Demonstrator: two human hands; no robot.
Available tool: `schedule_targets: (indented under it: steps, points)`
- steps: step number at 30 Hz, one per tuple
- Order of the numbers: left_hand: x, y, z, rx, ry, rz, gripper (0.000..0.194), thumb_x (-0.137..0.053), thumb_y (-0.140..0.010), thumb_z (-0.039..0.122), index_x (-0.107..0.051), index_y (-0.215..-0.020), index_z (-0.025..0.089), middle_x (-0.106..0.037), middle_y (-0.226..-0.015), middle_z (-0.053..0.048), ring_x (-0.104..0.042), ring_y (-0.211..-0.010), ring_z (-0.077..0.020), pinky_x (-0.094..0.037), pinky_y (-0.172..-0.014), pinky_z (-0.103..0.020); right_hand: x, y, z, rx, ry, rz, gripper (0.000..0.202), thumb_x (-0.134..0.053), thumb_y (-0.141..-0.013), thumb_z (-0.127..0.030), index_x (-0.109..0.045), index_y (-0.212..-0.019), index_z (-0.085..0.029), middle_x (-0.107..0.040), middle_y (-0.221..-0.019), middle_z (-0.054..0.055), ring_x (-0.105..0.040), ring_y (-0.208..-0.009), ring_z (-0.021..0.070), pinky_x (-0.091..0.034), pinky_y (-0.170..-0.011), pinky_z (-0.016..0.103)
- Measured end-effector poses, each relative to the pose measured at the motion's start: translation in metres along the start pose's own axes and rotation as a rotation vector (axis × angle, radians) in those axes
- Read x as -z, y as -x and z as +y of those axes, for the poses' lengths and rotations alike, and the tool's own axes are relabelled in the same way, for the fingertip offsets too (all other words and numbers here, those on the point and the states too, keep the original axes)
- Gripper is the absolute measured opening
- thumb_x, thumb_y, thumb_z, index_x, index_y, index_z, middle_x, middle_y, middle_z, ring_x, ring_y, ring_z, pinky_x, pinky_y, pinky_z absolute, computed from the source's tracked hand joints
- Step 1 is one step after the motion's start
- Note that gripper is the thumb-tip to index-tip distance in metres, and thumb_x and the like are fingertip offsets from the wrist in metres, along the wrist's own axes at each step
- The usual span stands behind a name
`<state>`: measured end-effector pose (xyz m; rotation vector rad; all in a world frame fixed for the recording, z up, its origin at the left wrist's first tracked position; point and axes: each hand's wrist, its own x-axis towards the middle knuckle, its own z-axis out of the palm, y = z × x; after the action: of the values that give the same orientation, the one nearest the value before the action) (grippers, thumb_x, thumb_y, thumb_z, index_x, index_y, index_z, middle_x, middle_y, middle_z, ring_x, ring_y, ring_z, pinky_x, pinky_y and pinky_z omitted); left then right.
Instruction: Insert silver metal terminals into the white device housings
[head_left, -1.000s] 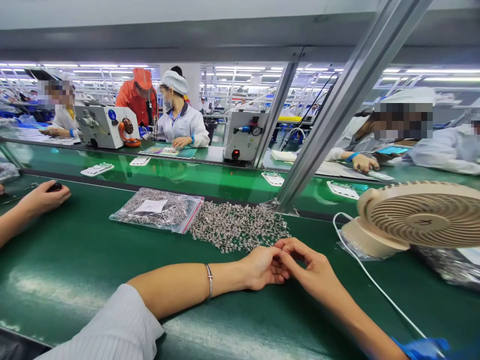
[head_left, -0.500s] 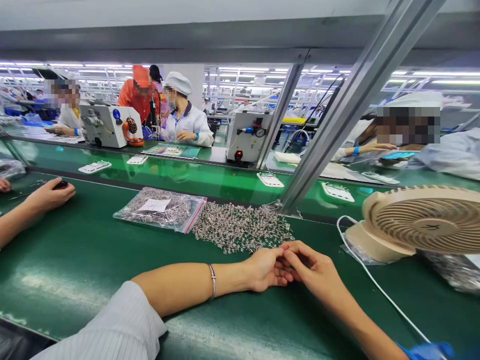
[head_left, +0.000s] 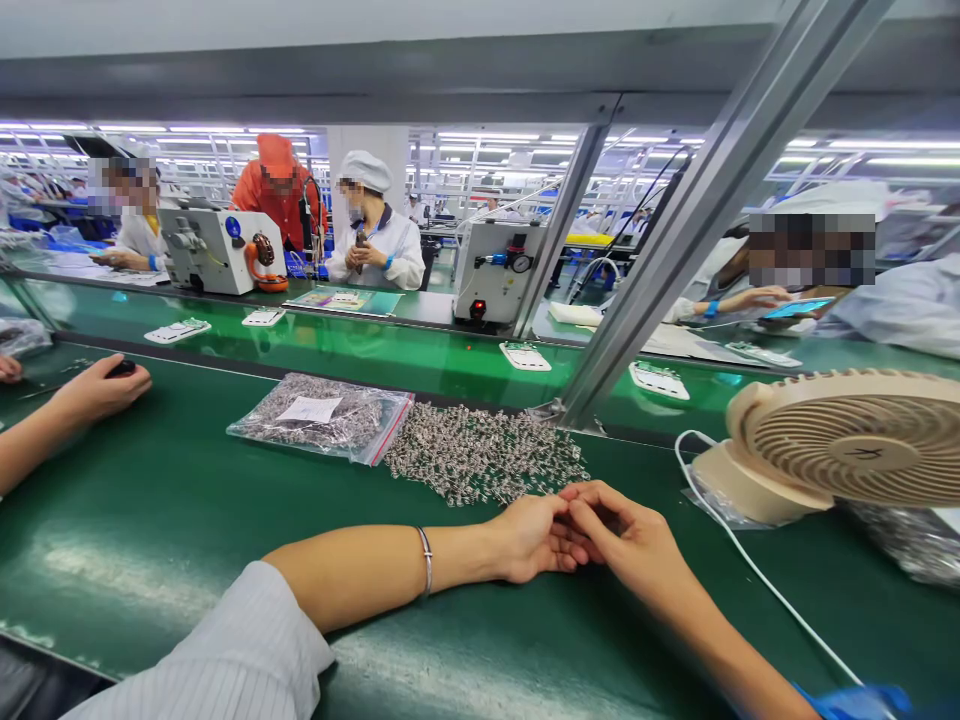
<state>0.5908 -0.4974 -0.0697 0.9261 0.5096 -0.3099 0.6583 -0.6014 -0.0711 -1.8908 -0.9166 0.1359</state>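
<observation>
My left hand and my right hand meet fingertip to fingertip over the green bench top. Both are closed in a pinch; whatever lies between the fingers is too small or hidden to make out. Just beyond them spreads a loose pile of small silvery metal parts. Left of that pile lies a clear zip bag filled with similar parts, a white label on its top.
A beige fan with a white cable stands to the right. Behind the bench runs a green conveyor carrying white panels. A metal post slants across. At left is another person's hand with a dark object.
The white panels on the conveyor have shifted left. Across the line, a person in a white cap has raised their hands to the chest. My hands have stayed in place.
</observation>
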Motion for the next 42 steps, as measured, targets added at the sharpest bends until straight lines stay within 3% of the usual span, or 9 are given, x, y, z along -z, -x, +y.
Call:
schedule_targets:
  steps: [9,15,24,35,42]
  points:
    - [-0.001,0.002,0.002,0.007,-0.015,-0.009,0.036,-0.036,-0.095,0.033,-0.052,-0.070,0.012,-0.048,-0.059,0.003,-0.043,-0.050,-0.0060,-0.035,-0.048,-0.019,0.000,0.000,0.000,-0.023,0.009,0.009,0.027,-0.053,-0.068,-0.044,-0.056,-0.057,-0.020,-0.067,-0.078,0.008,-0.062,-0.071,0.0188,-0.050,-0.067,0.029]
    - [-0.001,0.000,0.001,0.014,-0.023,-0.014,0.039,-0.031,-0.096,0.033,-0.051,-0.069,0.013,-0.048,-0.058,0.002,-0.043,-0.049,-0.0064,-0.036,-0.049,-0.019,-0.001,-0.001,0.006,-0.068,0.003,0.021,0.026,-0.054,-0.066,-0.044,-0.062,-0.071,-0.020,-0.066,-0.071,0.005,-0.062,-0.064,0.0181,-0.052,-0.064,0.029]
    - [-0.001,0.000,0.001,0.004,-0.016,-0.009,0.038,-0.028,-0.096,0.031,-0.052,-0.073,0.013,-0.046,-0.056,0.003,-0.042,-0.048,-0.0072,-0.035,-0.049,-0.020,-0.003,-0.001,0.019,0.061,0.171,0.004,0.022,-0.049,-0.069,-0.038,-0.062,-0.075,-0.021,-0.066,-0.074,0.003,-0.061,-0.064,0.0168,-0.050,-0.060,0.027]
    - [-0.001,0.002,0.001,-0.006,-0.024,-0.014,0.038,-0.027,-0.095,0.029,-0.047,-0.067,0.015,-0.045,-0.055,0.003,-0.042,-0.049,-0.0079,-0.035,-0.052,-0.021,-0.001,-0.001,0.011,0.060,0.166,0.083,0.022,-0.050,-0.069,-0.041,-0.062,-0.070,-0.023,-0.067,-0.075,0.004,-0.063,-0.068,0.0182,-0.052,-0.065,0.029]
    - [-0.003,0.003,0.002,-0.008,-0.034,-0.005,0.036,-0.028,-0.095,0.027,-0.047,-0.067,0.015,-0.045,-0.053,0.003,-0.043,-0.048,-0.0077,-0.035,-0.052,-0.020,-0.001,0.000,0.012,0.060,0.171,0.051,0.022,-0.052,-0.067,-0.043,-0.061,-0.066,-0.023,-0.068,-0.078,0.005,-0.064,-0.069,0.0191,-0.052,-0.065,0.029]
